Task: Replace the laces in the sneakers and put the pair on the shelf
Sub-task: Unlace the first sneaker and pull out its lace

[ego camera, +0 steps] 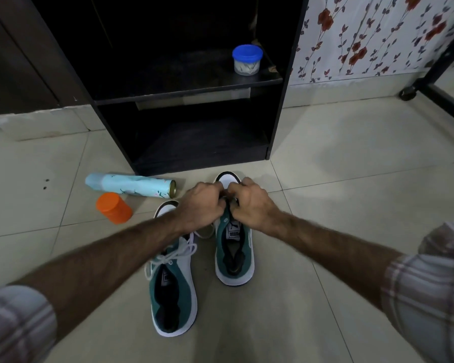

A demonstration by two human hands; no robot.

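We count two sneakers on the floor, toes toward the shelf (184,93): the left sneaker (172,289) laced, the right sneaker (234,255) under our left hand (201,205) and right hand (249,203), each grip pinching its front eyelet area.

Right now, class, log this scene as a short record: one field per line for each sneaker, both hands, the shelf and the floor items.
Left sneaker: on the floor, white lace in.
Right sneaker: on the floor; no lace visible.
Left hand: curled at the right sneaker's front.
Right hand: curled opposite it, same spot.
Shelf: holds a blue-lidded tub; no sneakers.
Floor items: pale blue spray can lying down, orange container.
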